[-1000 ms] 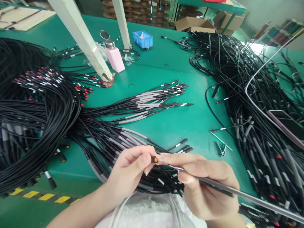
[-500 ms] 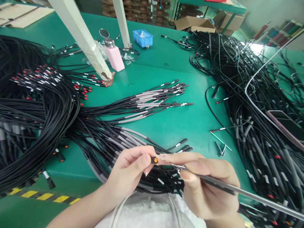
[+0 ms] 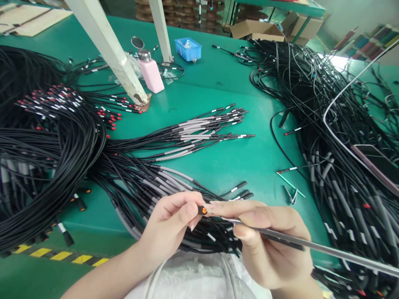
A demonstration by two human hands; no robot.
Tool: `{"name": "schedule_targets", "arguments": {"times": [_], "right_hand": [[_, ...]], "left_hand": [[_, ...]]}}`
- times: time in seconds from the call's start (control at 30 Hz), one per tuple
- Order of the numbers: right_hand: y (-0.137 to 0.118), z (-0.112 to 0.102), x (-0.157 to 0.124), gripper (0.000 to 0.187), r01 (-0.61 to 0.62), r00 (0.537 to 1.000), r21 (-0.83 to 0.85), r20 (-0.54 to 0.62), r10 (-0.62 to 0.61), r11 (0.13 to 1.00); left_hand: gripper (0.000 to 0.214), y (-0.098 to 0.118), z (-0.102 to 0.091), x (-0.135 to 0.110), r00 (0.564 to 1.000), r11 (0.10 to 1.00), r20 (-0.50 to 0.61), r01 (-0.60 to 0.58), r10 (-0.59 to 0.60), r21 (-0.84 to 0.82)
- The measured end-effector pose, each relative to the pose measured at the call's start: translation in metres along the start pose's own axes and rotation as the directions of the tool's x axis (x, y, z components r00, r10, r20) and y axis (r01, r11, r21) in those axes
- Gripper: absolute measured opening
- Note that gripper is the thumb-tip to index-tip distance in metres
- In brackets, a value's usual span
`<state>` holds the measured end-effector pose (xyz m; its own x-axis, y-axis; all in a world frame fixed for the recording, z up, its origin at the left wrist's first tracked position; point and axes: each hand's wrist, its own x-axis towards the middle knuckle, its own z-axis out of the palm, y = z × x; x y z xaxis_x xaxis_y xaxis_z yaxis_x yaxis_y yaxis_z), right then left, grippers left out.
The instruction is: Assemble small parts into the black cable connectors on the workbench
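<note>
My left hand [image 3: 170,226] pinches the black end of a cable whose orange tip [image 3: 204,211] shows between thumb and forefinger. My right hand [image 3: 268,243] is closed around a long thin metal rod [image 3: 327,250] that runs off to the lower right, its forefinger stretched toward the orange tip. Both hands hover over a bundle of black cables with grey sleeves [image 3: 162,182] near the front edge of the green table [image 3: 218,162].
More black cable bundles lie at left [image 3: 46,141], centre [image 3: 202,128] and right [image 3: 336,137]. A pink bottle [image 3: 151,72], a blue tray [image 3: 187,49] and two white slanted posts [image 3: 109,50] stand at the back. Tweezers [image 3: 290,195] lie right of centre. White plastic [image 3: 199,276] sits below.
The rod in my right hand has tilted slightly flatter. Both hands stay in nearly the same place.
</note>
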<state>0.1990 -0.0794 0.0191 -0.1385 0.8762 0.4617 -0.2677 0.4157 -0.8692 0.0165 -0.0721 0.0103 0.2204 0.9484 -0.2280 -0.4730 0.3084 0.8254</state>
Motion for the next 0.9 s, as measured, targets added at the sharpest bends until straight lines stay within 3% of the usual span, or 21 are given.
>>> {"name": "schedule_targets", "arguments": {"times": [0.17,0.4,0.57,0.9], "right_hand": [[0.001,0.002,0.003,0.048,-0.01,1.0,0.055,0.014,0.009,0.998],[-0.002,0.004,0.012,0.052,0.065,0.998,0.015,0.022,-0.066,0.998],[-0.001,0.001,0.005,0.054,0.019,1.0,0.029,0.023,-0.02,0.999],[-0.007,-0.001,0.008,0.063,-0.001,0.999,-0.013,0.039,0.001,1.0]], "left_hand": [[0.032,-0.001,0.001,-0.001,1.0,1.0,-0.004,0.017,-0.017,-0.005],[0.036,0.002,0.001,0.002,0.999,1.0,0.042,-0.018,0.019,-0.005],[0.026,0.003,0.0,0.002,0.998,0.999,0.044,-0.041,0.041,-0.014],[0.031,0.004,-0.001,0.0,1.0,1.0,0.015,-0.016,0.017,-0.01]]}}
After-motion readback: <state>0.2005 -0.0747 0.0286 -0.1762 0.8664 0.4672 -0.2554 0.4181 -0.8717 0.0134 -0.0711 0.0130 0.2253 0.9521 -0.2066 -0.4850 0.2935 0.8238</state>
